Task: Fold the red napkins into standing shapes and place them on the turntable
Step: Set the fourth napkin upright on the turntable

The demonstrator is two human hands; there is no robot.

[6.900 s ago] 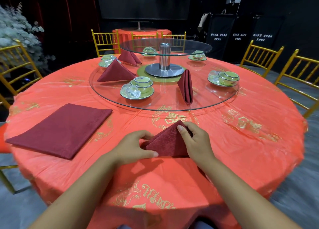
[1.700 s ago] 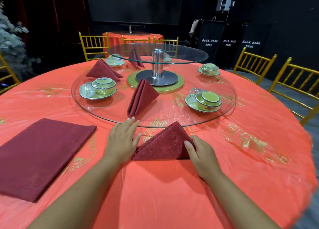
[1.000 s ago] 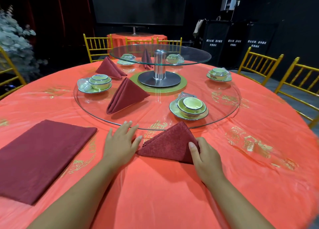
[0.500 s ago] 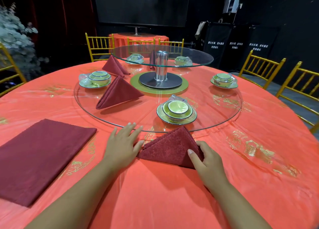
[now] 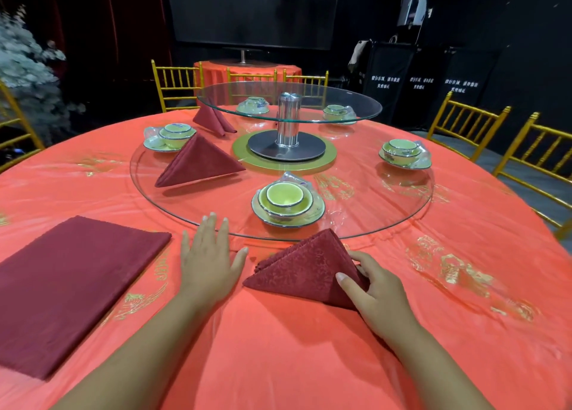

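Matt woven-cloth napkin (image 5: 306, 270), glossy glass turntable (image 5: 402, 224), shiny tablecloth (image 5: 309, 363)

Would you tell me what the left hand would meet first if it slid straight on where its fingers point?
The left hand would likely meet the rim of the glass turntable first; its fingertips seem to touch it.

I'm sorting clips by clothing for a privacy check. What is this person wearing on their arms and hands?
Nothing visible. The left hand and right hand are ungloved, with no rings showing and no watch or bracelet at either wrist. The left forearm and right forearm are bare down to the frame's bottom edge, so no sleeve shows. The fingernails look short and plain.
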